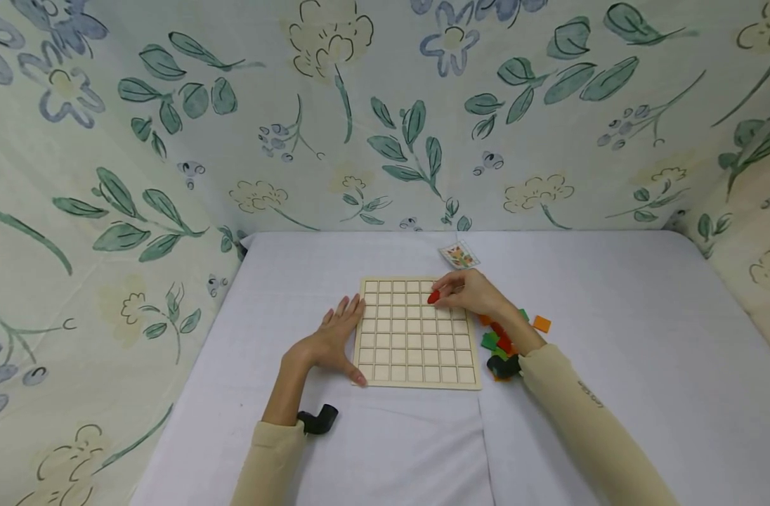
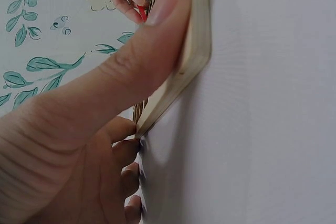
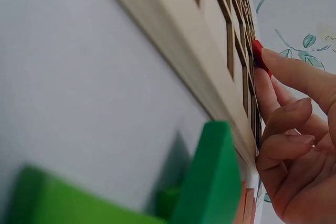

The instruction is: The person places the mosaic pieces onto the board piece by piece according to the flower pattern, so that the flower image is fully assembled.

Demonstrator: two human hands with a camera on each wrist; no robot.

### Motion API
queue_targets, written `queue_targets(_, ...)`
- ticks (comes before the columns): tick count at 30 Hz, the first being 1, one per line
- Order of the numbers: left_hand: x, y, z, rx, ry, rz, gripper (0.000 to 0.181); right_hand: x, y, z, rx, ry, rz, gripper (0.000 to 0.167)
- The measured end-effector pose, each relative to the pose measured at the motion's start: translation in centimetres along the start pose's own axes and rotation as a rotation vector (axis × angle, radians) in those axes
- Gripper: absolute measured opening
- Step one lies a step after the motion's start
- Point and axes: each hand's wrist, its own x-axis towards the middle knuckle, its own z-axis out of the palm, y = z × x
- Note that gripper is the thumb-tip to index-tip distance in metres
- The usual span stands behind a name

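A light wooden grid board (image 1: 416,342) lies flat on the white cloth. Over its far right part, my right hand (image 1: 470,292) pinches a small red tile (image 1: 433,296) between thumb and fingers. The same red tile (image 3: 257,53) appears tilted just above the grid in the right wrist view. Along the board's left side, my left hand (image 1: 331,341) rests with its fingers spread. In the left wrist view its thumb (image 2: 131,61) lies on the board's near corner, and the other fingertips touch the left edge.
Right of the board lies a loose pile of red, green and orange tiles (image 1: 490,341), partly under the right forearm. One orange tile (image 1: 542,324) lies apart. A small picture card (image 1: 459,254) sits behind the board. Floral cloth (image 1: 410,126) hangs beyond the table.
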Motion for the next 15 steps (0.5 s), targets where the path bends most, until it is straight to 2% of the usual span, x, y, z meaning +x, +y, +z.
queue_targets(8,0.06,-0.11,0.04,-0.002,0.002,-0.001,0.156,-0.02,-0.12,-0.08,-0.015,0.026,0.030,0.036)
queue_targets(15,0.12,-0.18,0.10,-0.004,-0.001,-0.004,0.156,-0.17,-0.36,0.05,0.005,0.025,0.044,0.033)
